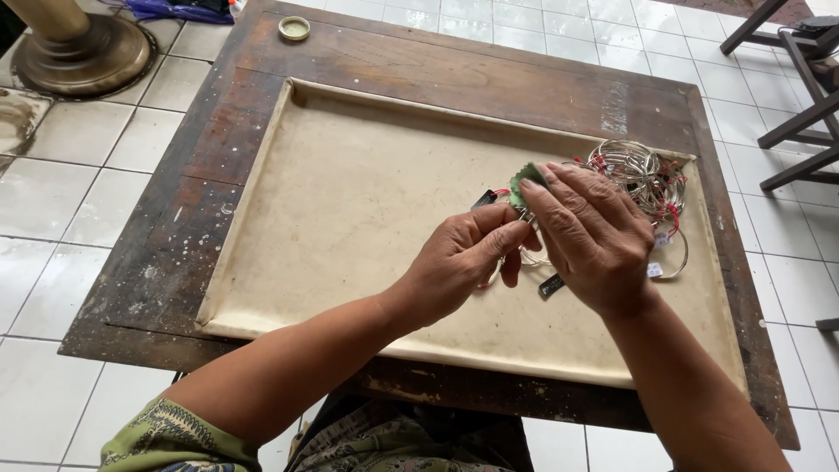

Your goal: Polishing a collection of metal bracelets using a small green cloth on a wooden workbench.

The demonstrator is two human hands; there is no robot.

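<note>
— Where is the bangle against the hands?
— Between them, over the right half of the bench (201, 218). The left hand (459, 262) pinches a thin silver bangle (530, 259) at its top; the ring hangs below and a little right, under the right hand (590, 236).
— And the right one?
— Fingers closed on a small green cloth (527, 181), pressed where the left fingertips meet it.
— Which is nearer the pile?
— The right. The heap of silver bangles (642, 179) with red ties lies just beyond it, far right.
— Any container?
— The shallow cream tray (350, 201) set in the bench holds the heap and a few small black tags (551, 286).
</note>
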